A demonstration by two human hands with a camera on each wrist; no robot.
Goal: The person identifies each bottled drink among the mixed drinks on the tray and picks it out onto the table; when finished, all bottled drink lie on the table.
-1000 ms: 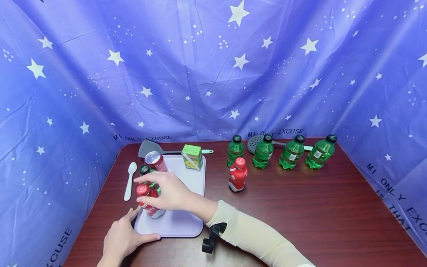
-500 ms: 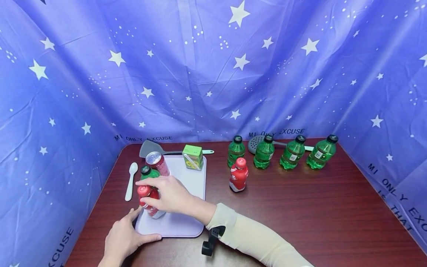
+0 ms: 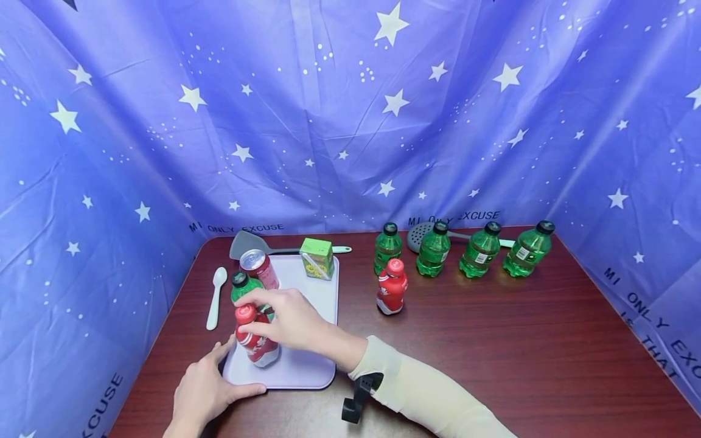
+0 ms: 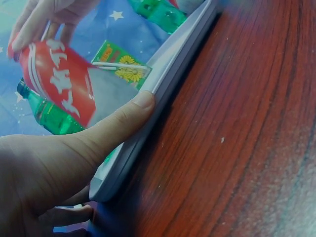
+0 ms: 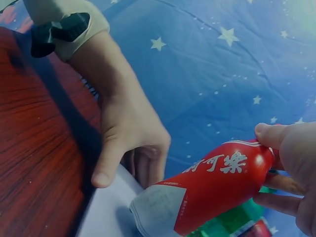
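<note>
In the head view, my right hand (image 3: 296, 319) pinches a red cola bottle (image 3: 260, 347) near its red cap, over the front left of a pale lavender tray (image 3: 312, 365). White lettering shows on the bottle (image 5: 212, 187) in the right wrist view. My left hand (image 3: 199, 389) holds the tray's near left corner, thumb along the front rim (image 4: 148, 98) and fingers at the left side. Behind the gripped bottle stand a green bottle (image 3: 243, 285) with a black cap, partly hidden by the right hand, and a red can (image 3: 260, 267).
A green drink box (image 3: 316, 258) stands at the tray's back right. Right of the tray are another red bottle (image 3: 391, 289) and several green bottles (image 3: 479, 252). A white spoon (image 3: 216, 298), a grey spatula (image 3: 246, 243) and a slotted utensil (image 3: 418, 234) lie on the table.
The right hand and the gripped cola bottle have shifted slightly right and toward the tray's front, showing more of the green bottle behind. The left hand stays at the tray corner.
</note>
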